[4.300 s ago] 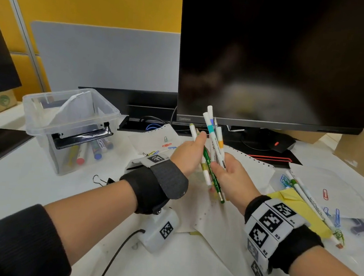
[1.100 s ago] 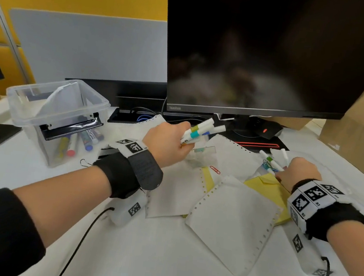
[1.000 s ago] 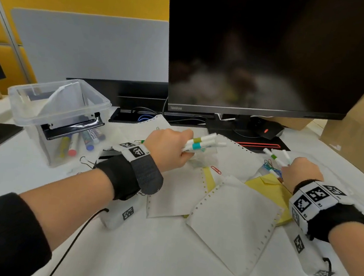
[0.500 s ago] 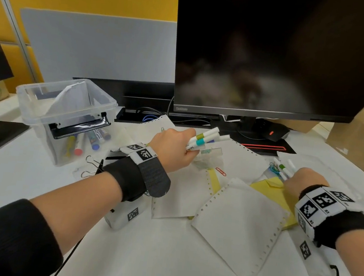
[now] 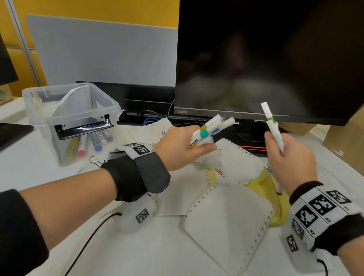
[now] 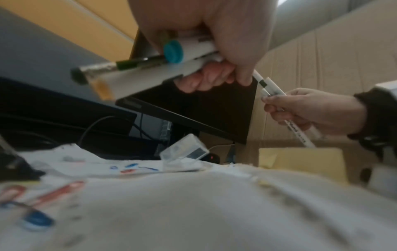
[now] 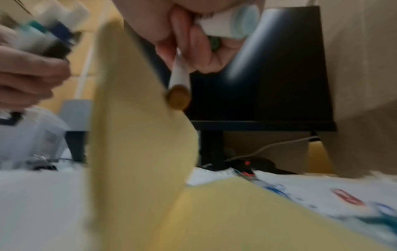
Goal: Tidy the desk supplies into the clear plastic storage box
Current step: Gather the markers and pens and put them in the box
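Observation:
My left hand grips a bundle of white markers above the papers at mid-desk, tips pointing up and right; the left wrist view shows the bundle from below. My right hand holds up pens, one with a green band, lifted off the desk. In the right wrist view a thin pen hangs from the fingers beside a thicker marker. The clear plastic storage box stands at the left with several markers and a sheet of paper inside.
White perforated sheets and a crumpled yellow sheet cover mid-desk, with a red paper clip and a small clear case. A binder clip lies by the box. A monitor stands behind; cardboard at right.
My right hand has risen off the yellow sheet with the pens, which now point up toward the monitor. My left hand stays in about the same place with its bundle.

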`<state>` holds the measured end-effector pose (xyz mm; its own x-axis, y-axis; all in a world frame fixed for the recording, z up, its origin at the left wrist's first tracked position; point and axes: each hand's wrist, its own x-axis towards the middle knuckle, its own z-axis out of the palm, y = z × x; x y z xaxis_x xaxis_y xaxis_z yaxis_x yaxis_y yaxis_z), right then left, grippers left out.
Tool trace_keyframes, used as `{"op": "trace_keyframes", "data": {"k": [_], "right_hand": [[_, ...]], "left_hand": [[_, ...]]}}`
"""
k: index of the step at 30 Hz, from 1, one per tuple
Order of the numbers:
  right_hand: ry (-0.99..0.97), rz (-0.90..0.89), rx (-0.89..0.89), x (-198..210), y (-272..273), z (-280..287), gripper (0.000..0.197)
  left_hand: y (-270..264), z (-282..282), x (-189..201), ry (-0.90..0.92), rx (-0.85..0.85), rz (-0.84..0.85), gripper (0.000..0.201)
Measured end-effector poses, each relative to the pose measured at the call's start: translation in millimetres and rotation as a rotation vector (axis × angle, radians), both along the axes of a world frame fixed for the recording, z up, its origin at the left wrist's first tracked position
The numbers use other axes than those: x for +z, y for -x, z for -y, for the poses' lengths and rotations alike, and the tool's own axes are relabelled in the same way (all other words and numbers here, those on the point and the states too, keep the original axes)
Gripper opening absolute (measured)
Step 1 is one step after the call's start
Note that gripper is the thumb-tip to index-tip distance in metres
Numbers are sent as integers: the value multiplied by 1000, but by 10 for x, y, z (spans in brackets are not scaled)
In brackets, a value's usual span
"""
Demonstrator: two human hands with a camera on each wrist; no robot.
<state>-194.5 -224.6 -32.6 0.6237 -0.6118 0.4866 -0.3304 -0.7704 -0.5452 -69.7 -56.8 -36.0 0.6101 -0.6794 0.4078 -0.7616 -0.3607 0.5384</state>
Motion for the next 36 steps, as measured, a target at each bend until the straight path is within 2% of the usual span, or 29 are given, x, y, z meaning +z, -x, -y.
{"op": "trace_keyframes", "data": {"k": [1, 3, 5, 6, 8, 11, 14, 18, 26, 32, 34, 36], "right_hand": [[-108, 63, 92, 57, -32, -81, 43], [-392, 146, 316, 152, -105, -275, 40], [-514, 126, 440, 164, -182, -451, 38], [-543, 126, 461, 131, -220, -513, 37], [-645, 189, 456, 46, -282, -587, 34], [-872, 223, 423, -46, -310, -657, 26], [-890, 360, 388, -56, -366, -675, 20], [-914, 463, 343, -80, -439, -685, 11], [-1098, 462, 273, -252, -512, -691, 10], [-1061, 470, 296, -192, -523, -652, 16], [-1046, 489, 309, -164, -519, -644, 18], [-1041, 503, 332, -138, -512, -642, 17]], "left_hand": [[30, 27, 36, 67, 4, -94, 15], [99, 86, 86, 129, 0, -353, 27], [215, 129, 114, 89, -77, -573, 25], [278, 153, 106, 68, -123, -620, 20], [385, 185, 91, 54, -157, -607, 15], [440, 233, 88, 45, -103, -463, 25], [449, 273, 137, -8, 2, -256, 30], [473, 294, 162, -64, 67, -162, 35], [407, 281, 56, -319, 31, -260, 44], [360, 250, 1, -275, -28, -374, 63], [320, 225, -13, -281, -11, -420, 50], [286, 186, -23, -288, 30, -508, 26]]}}
